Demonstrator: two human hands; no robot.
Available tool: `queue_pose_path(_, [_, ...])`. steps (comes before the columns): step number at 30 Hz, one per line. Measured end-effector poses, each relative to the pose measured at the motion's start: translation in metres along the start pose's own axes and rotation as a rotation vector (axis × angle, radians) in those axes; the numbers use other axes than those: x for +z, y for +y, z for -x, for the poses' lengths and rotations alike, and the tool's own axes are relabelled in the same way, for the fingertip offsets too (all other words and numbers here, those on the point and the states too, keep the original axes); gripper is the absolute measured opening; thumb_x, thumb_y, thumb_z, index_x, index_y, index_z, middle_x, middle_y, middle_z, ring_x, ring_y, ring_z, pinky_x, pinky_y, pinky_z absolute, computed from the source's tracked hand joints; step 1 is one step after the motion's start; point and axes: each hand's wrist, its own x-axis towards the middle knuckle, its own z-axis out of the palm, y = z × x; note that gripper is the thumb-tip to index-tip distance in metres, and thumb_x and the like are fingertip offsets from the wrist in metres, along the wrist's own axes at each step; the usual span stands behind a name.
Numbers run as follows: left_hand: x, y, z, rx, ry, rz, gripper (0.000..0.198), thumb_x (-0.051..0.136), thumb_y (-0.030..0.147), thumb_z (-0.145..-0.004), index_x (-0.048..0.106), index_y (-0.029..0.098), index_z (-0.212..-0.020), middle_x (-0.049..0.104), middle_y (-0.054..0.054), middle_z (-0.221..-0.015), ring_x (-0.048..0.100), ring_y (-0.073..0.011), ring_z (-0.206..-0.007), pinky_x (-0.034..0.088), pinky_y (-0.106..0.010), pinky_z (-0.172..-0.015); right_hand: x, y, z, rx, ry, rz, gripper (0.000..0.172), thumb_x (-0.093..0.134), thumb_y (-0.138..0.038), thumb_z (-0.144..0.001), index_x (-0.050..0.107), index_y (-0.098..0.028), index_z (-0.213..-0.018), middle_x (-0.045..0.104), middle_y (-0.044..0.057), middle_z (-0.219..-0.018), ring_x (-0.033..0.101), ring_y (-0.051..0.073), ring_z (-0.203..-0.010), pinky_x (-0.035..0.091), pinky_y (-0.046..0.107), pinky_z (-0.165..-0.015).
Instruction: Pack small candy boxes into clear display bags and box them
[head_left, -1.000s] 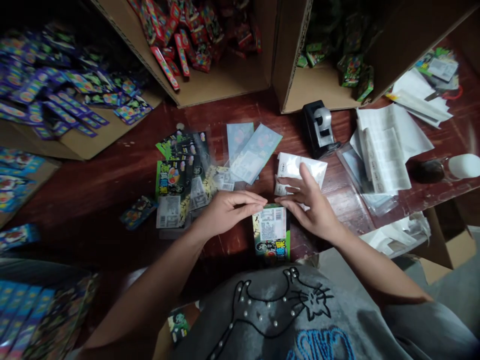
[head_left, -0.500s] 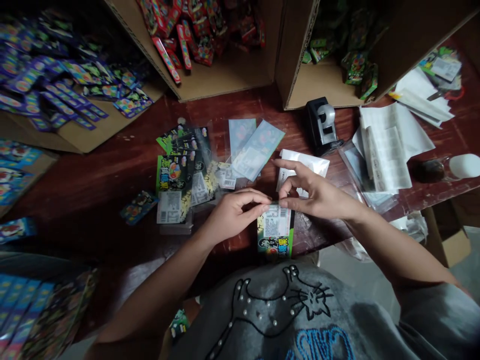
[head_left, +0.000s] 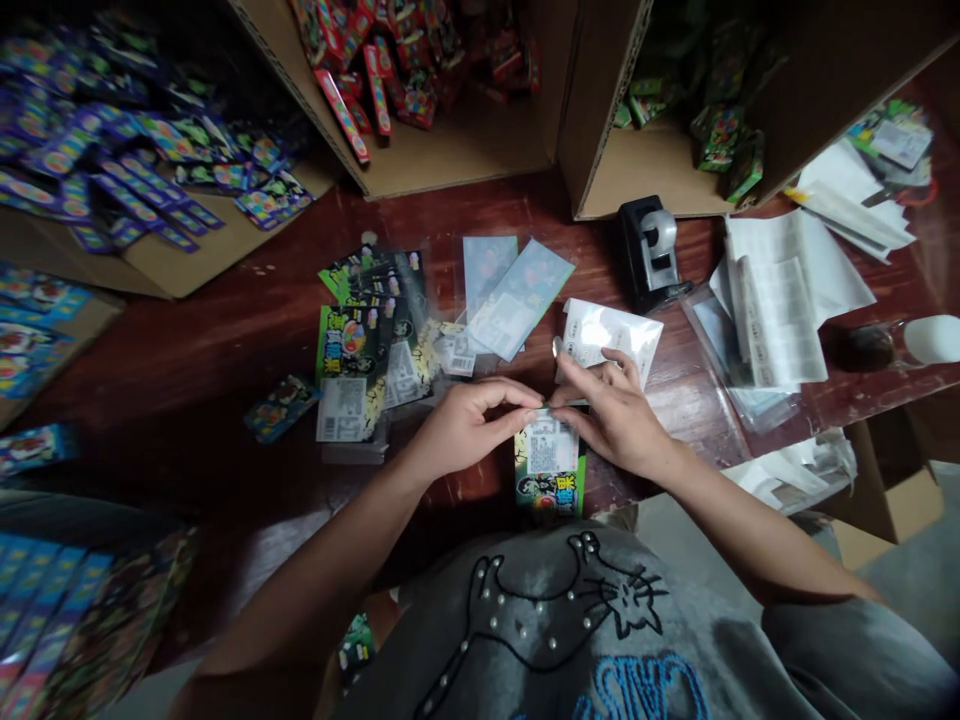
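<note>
A flat printed candy bag (head_left: 551,478) in black, green and yellow, with a white barcode label, lies at the table's front edge. My left hand (head_left: 480,420) pinches its upper left edge between thumb and fingers. At the upper right edge my right hand (head_left: 611,405) is closed, thumb and a finger meeting on the bag. The index finger points away, with a small shiny round piece (head_left: 556,346) at its tip; its kind is unclear. Just beyond that hand lies a white sheet with round marks (head_left: 611,335). The bag's top edge is partly hidden by fingers.
More candy bags (head_left: 345,350) are stacked on the left, with pale bags (head_left: 521,300) face down beyond my hands. A tape dispenser (head_left: 649,255) and paper sheets (head_left: 776,310) lie to the right. Cardboard boxes (head_left: 457,170) of small candy packs line the back.
My right hand has turned and moved in, its index finger now stretched forward with a shiny piece at the tip. My left hand keeps its pinch. The view has shifted slightly.
</note>
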Motion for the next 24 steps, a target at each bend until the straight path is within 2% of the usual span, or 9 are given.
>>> queue_pose_path(3, [0.004,-0.005,-0.002,-0.01,0.004,0.044,0.018,0.082,0.032,-0.087,0.073,0.019,-0.095,0.08,-0.007,-0.103,0.076,-0.0185,-0.095,0.061,-0.034,-0.088,0.002,-0.002,0.001,0.092,-0.082,-0.097,0.09,0.059,-0.027,-0.109,-0.001,-0.039,-0.176,0.08,0.002,-0.115,0.068,0.027,-0.107,0.035,0.065,-0.12])
queue_pose_path(6, [-0.008,-0.008,-0.001,-0.053,0.05,0.035,0.029,0.088,0.033,-0.08,0.064,0.02,-0.092,0.075,-0.003,-0.093,0.073,-0.0167,-0.085,0.059,-0.029,-0.077,-0.007,-0.002,0.007,0.15,-0.064,-0.228,0.091,0.063,-0.033,-0.107,0.004,-0.039,-0.176,0.073,0.008,-0.138,0.065,0.032,-0.127,0.038,0.068,-0.122])
queue_pose_path(8, [-0.025,-0.009,0.005,-0.069,0.192,0.028,0.031,0.088,0.033,-0.082,0.063,0.022,-0.097,0.074,-0.002,-0.094,0.072,-0.0158,-0.084,0.058,-0.028,-0.075,-0.015,-0.002,0.017,0.248,0.092,-0.334,0.089,0.068,-0.037,-0.104,0.013,-0.041,-0.174,0.061,0.012,-0.154,0.059,0.034,-0.139,0.042,0.066,-0.123])
queue_pose_path(10, [-0.041,-0.01,0.015,-0.048,0.426,0.076,0.041,0.087,0.036,-0.084,0.063,0.026,-0.115,0.075,-0.001,-0.103,0.073,-0.0161,-0.09,0.059,-0.027,-0.078,-0.018,-0.003,0.03,0.375,0.262,-0.446,0.087,0.071,-0.04,-0.102,0.019,-0.043,-0.171,0.051,0.012,-0.16,0.056,0.032,-0.143,0.049,0.061,-0.122])
queue_pose_path(13, [-0.04,-0.015,0.038,-0.025,0.656,0.19,0.071,0.086,0.04,-0.085,0.051,0.036,-0.147,0.073,-0.004,-0.126,0.073,-0.02,-0.11,0.061,-0.033,-0.09,-0.007,-0.01,0.041,0.504,0.35,-0.591,0.087,0.077,-0.044,-0.097,0.023,-0.045,-0.166,0.053,0.011,-0.15,0.063,0.028,-0.132,0.06,0.053,-0.11])
queue_pose_path(16, [-0.009,-0.028,0.065,-0.114,0.56,0.182,0.075,0.084,0.043,-0.087,0.047,0.036,-0.152,0.066,-0.008,-0.144,0.07,-0.0247,-0.122,0.062,-0.039,-0.096,0.01,-0.017,0.034,0.483,0.427,-0.668,0.081,0.075,-0.042,-0.099,0.024,-0.044,-0.161,0.06,0.007,-0.13,0.069,0.022,-0.111,0.065,0.048,-0.101])
queue_pose_path(19, [0.025,-0.041,0.092,-0.182,0.449,0.098,0.056,0.083,0.042,-0.089,0.056,0.03,-0.137,0.068,-0.007,-0.132,0.071,-0.0231,-0.114,0.062,-0.036,-0.094,0.016,-0.015,0.022,0.46,0.504,-0.654,0.078,0.077,-0.04,-0.097,0.028,-0.044,-0.157,0.058,0.006,-0.131,0.067,0.019,-0.1,0.066,0.042,-0.093])
queue_pose_path(22, [0.044,-0.045,0.106,-0.164,0.407,0.075,0.05,0.081,0.04,-0.09,0.056,0.029,-0.131,0.068,-0.005,-0.122,0.071,-0.021,-0.107,0.061,-0.035,-0.093,0.016,-0.008,0.016,0.499,0.499,-0.627,0.081,0.081,-0.042,-0.094,0.03,-0.043,-0.157,0.055,0.009,-0.142,0.066,0.021,-0.108,0.066,0.042,-0.093])
queue_pose_path(24, [0.049,-0.04,0.104,-0.16,0.321,0.081,0.053,0.081,0.039,-0.09,0.055,0.027,-0.135,0.068,-0.007,-0.123,0.072,-0.0217,-0.108,0.062,-0.036,-0.092,0.017,-0.005,0.017,0.475,0.412,-0.631,0.081,0.077,-0.043,-0.097,0.028,-0.04,-0.162,0.061,0.009,-0.135,0.067,0.024,-0.114,0.064,0.045,-0.099])
